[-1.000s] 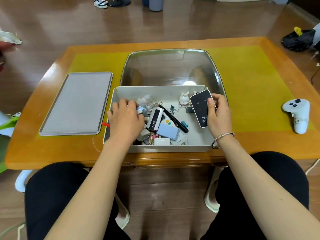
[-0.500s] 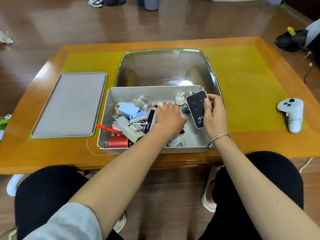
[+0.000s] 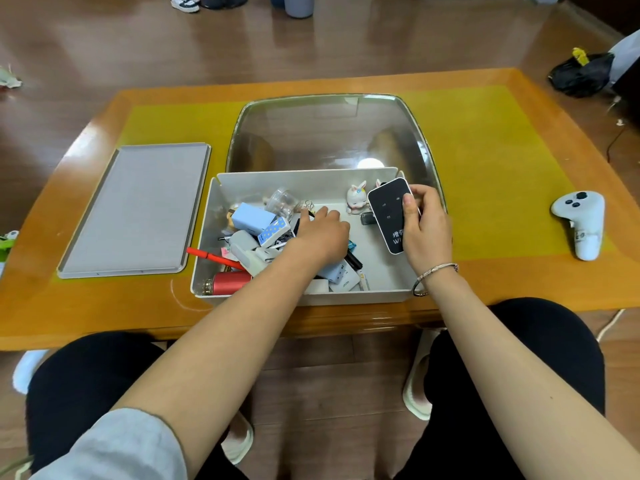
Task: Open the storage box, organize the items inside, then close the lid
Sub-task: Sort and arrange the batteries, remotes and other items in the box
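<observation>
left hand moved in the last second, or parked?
Yes. The left hand has crossed the storage box from its left end, beside the lid, to the middle, toward the black device that the right hand holds.

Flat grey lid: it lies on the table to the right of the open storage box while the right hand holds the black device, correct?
Not quite. The head view shows the flat grey lid left of the open storage box, not right. The right hand does hold the black device.

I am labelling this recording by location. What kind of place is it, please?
Probably a living room at home: a low wooden table on a glossy wood floor, shoes left on it, and a game controller beside the storage box.
</observation>
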Tool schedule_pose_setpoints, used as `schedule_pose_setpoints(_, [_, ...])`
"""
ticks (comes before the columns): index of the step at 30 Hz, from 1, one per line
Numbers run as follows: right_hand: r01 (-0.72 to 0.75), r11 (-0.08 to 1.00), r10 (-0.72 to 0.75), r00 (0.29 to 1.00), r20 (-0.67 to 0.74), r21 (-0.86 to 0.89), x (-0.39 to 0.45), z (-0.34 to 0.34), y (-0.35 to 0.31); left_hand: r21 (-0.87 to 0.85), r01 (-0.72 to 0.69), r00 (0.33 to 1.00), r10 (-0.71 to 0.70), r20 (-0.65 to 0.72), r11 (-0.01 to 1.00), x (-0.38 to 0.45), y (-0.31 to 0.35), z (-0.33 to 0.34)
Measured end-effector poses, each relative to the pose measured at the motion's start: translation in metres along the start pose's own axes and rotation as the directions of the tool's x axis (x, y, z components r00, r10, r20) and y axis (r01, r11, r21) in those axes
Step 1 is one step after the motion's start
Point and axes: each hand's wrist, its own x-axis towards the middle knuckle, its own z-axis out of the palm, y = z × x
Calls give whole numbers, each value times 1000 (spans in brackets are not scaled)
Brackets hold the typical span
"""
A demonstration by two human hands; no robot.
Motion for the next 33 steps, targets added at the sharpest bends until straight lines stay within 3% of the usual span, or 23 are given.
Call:
schedule_pose_setpoints(4, [3, 1000, -3, 1000, -4, 10, 1, 0, -1, -69, -80, 996, 76, -52, 994, -4, -10, 1])
schedule_pose_setpoints(14, [13, 1000, -13, 1000, -9, 2, 0, 0, -1, -50, -212, 977, 212, -1, 976, -18, -5, 8])
schedule_pose_setpoints(25, [92, 995, -93, 994, -51, -30, -6, -5, -8, 51, -229, 973, 230, -21, 972, -21, 2, 9])
schedule_pose_setpoints(33, [178, 983, -170, 976, -135, 52, -6, -7, -12, -16, -240, 966, 237, -98, 971, -18, 3, 14])
